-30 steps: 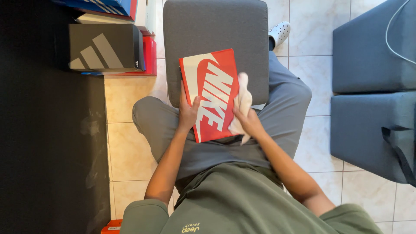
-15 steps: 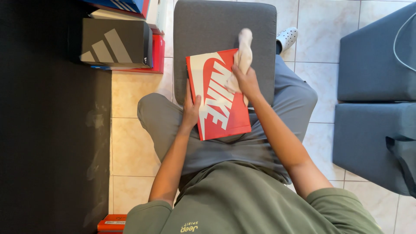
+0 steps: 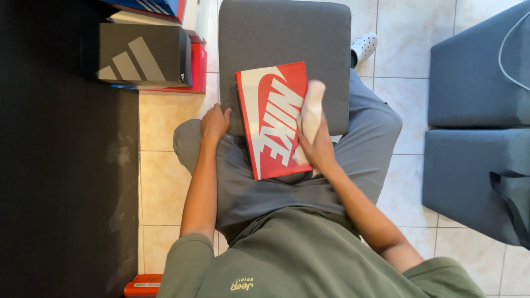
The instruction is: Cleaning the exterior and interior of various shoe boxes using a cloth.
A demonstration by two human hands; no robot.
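On lap, red shoebox (image 3: 270,118) lies under right-hand fingers (image 3: 314,144) gripping white cloth (image 3: 310,113).

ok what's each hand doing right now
Left hand: holds nothing, resting at the left edge of the red shoebox.
Right hand: closed on a white cloth, pressed on the box lid.

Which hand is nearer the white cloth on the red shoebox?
Right. The right hand holds the white cloth against the red cardboard shoebox's lid; the left hand rests beside the box's left edge, apart from the cloth.
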